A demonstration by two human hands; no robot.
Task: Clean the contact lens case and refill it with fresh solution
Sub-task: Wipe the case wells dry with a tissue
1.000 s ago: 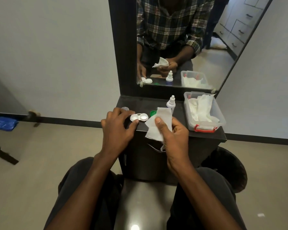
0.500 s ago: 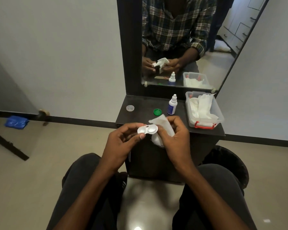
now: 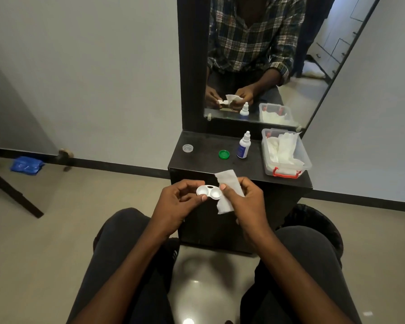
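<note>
My left hand point(image 3: 180, 202) pinches the case point(image 3: 209, 192) at its left well, and I hold it in the air in front of the shelf point(image 3: 206, 157), above my lap. Both wells are open and face up. My right hand point(image 3: 246, 202) grips a tissue point(image 3: 229, 185) just beside the right well; the thumb presses the paper near the rim. I think I am at the wiping step, and I cannot tell if the wells are already dry. The green cap point(image 3: 224, 154) and the clear cap point(image 3: 187, 148) lie on the shelf, apart from each other, so the opening is done. The bottle point(image 3: 243, 146) stands near the green cap with its cap on. Refilling and closing are, I judge, not yet done.
</note>
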